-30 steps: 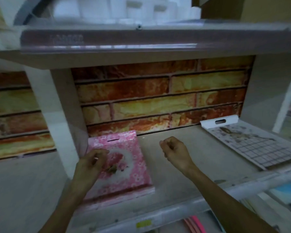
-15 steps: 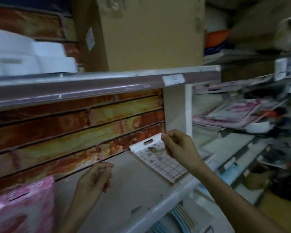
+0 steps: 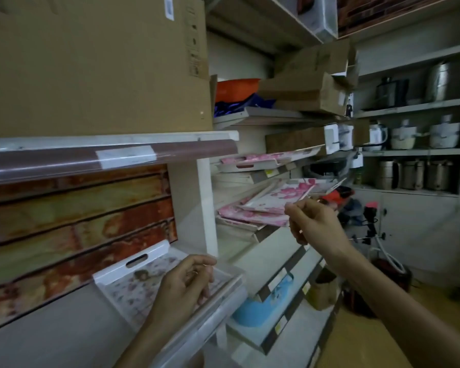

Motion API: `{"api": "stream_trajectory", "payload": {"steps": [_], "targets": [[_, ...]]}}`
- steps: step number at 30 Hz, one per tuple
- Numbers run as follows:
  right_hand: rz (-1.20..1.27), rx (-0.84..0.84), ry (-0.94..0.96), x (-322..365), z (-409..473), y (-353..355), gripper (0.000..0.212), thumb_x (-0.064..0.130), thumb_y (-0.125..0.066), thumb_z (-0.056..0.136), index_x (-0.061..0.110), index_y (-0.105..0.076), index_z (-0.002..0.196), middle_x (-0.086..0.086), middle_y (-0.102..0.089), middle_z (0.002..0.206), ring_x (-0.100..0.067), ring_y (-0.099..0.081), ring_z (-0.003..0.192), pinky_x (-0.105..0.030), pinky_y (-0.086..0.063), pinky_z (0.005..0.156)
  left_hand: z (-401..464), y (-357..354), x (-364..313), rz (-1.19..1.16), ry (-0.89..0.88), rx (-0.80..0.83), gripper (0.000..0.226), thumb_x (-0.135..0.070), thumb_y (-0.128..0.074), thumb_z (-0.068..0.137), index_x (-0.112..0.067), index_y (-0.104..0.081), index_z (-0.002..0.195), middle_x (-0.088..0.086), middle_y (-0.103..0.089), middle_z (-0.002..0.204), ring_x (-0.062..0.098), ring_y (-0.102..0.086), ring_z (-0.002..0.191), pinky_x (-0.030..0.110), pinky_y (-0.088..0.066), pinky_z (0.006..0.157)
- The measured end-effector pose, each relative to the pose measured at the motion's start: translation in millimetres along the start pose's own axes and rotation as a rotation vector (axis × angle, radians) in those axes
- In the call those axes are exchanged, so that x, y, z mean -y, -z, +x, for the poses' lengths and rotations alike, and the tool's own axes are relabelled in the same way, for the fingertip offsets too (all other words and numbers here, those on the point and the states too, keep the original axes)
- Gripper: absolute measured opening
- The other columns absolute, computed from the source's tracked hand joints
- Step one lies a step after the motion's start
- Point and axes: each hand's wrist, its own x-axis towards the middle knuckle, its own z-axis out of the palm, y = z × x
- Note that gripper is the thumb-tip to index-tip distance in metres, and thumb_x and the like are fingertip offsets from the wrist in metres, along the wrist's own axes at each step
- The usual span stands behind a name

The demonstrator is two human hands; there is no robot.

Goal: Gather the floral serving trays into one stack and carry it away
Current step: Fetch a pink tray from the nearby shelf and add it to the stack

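A white floral tray (image 3: 133,281) with a handle slot lies flat on the near shelf. My left hand (image 3: 185,284) hovers over its right half, fingers loosely curled and holding nothing. In the bay to the right, a pile of pink floral trays (image 3: 252,212) lies tilted on a sloping shelf, with a white tray with pink blossoms (image 3: 284,193) on top. My right hand (image 3: 314,224) is raised just in front of that pile's near corner, fingers curled, nothing in it. One more pink tray (image 3: 263,159) lies on the shelf above.
A large cardboard box (image 3: 96,62) stands on the upper shelf. A white upright panel (image 3: 207,205) divides the two bays. Lower sloping shelves hold a blue item (image 3: 260,304). Steel pots and cookers (image 3: 414,155) fill the shelves at the far right; appliances stand on the floor.
My view has swung right, away from the pink tray at the left. My left hand moved over the white tray and my right hand reached toward the tilted pink pile.
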Motion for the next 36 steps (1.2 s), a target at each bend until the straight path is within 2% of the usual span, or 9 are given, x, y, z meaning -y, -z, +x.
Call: {"api": "stream_trajectory", "payload": {"steps": [5, 9, 12, 17, 20, 23, 25, 30, 36], "targets": [[0.089, -0.093, -0.108, -15, 33, 53, 0.031, 0.021, -0.058, 0.097, -0.009, -0.059, 0.092, -0.008, -0.052, 0.063, -0.024, -0.049, 0.059, -0.030, -0.043, 0.049, 45, -50, -4, -0.065, 0.006, 0.033, 0.020, -0.005, -0.057, 0.094, -0.020, -0.070, 0.093, 0.011, -0.066, 0.075, 0.024, -0.059, 0.060, 0.034, -0.048, 0.057], [0.130, -0.128, -0.195, -36, 65, 83, 0.029, 0.024, -0.058, 0.097, -0.004, -0.062, 0.102, -0.009, -0.057, 0.076, -0.018, -0.055, 0.060, -0.030, -0.047, 0.051, 85, -87, 1, -0.109, -0.017, 0.043, 0.016, -0.004, -0.057, 0.094, -0.014, -0.069, 0.096, 0.006, -0.065, 0.073, 0.023, -0.058, 0.061, 0.032, -0.047, 0.054], [0.116, -0.143, -0.217, -50, 96, 102, 0.027, 0.026, -0.058, 0.096, -0.001, -0.062, 0.098, -0.011, -0.061, 0.078, -0.017, -0.057, 0.059, -0.031, -0.048, 0.052, 123, -113, 5, -0.117, -0.057, 0.046, 0.013, -0.005, -0.057, 0.094, -0.011, -0.068, 0.096, 0.002, -0.065, 0.070, 0.021, -0.059, 0.061, 0.034, -0.047, 0.054], [0.152, -0.161, -0.261, -66, 171, 128, 0.024, 0.029, -0.055, 0.098, 0.005, -0.062, 0.097, -0.008, -0.058, 0.079, -0.022, -0.058, 0.070, -0.040, -0.054, 0.068, 194, -156, 8, -0.151, -0.123, 0.041, 0.013, -0.007, -0.055, 0.095, -0.009, -0.067, 0.102, 0.002, -0.065, 0.072, 0.017, -0.059, 0.062, 0.028, -0.049, 0.054], [0.142, -0.155, -0.297, -77, 224, 139, 0.028, 0.033, -0.055, 0.098, 0.007, -0.062, 0.104, -0.009, -0.061, 0.093, -0.024, -0.061, 0.080, -0.037, -0.052, 0.069, 233, -178, 11, -0.186, -0.122, 0.029, 0.013, -0.009, -0.056, 0.095, -0.012, -0.067, 0.102, 0.003, -0.065, 0.074, 0.014, -0.059, 0.063, 0.026, -0.050, 0.056], [0.186, -0.135, -0.355, -91, 272, 144, 0.025, 0.037, -0.056, 0.097, 0.012, -0.059, 0.095, -0.011, -0.061, 0.112, -0.027, -0.062, 0.098, -0.039, -0.058, 0.074, 270, -194, 18, -0.186, -0.157, 0.017, 0.014, -0.010, -0.056, 0.095, -0.015, -0.068, 0.100, 0.006, -0.065, 0.078, 0.019, -0.059, 0.065, 0.031, -0.050, 0.057], [0.262, -0.125, -0.412, -103, 302, 145, 0.029, 0.039, -0.057, 0.096, 0.009, -0.059, 0.097, -0.015, -0.058, 0.113, -0.030, -0.061, 0.102, -0.041, -0.060, 0.071, 289, -202, 22, -0.197, -0.171, -0.002, 0.015, -0.011, -0.056, 0.096, -0.017, -0.069, 0.099, 0.006, -0.064, 0.078, 0.021, -0.059, 0.064, 0.034, -0.049, 0.058], [0.460, -0.049, -0.542, -139, 370, 141, 0.069, 0.056, -0.062, 0.085, 0.012, -0.044, 0.136, -0.026, -0.048, 0.130, -0.046, -0.060, 0.104, -0.059, -0.058, 0.077, 318, -216, 28, -0.174, -0.177, -0.001, 0.016, -0.016, -0.055, 0.096, -0.019, -0.070, 0.097, 0.004, -0.065, 0.078, 0.023, -0.060, 0.066, 0.038, -0.049, 0.061], [0.575, 0.036, -0.613, -150, 406, 118, 0.059, 0.048, -0.063, 0.089, 0.010, -0.043, 0.128, -0.027, -0.057, 0.124, -0.043, -0.063, 0.104, -0.050, -0.059, 0.051, 323, -215, 33, -0.154, -0.172, -0.033, 0.017, -0.016, -0.052, 0.097, -0.015, -0.070, 0.099, 0.005, -0.064, 0.078, 0.024, -0.057, 0.065, 0.036, -0.047, 0.057]]}}
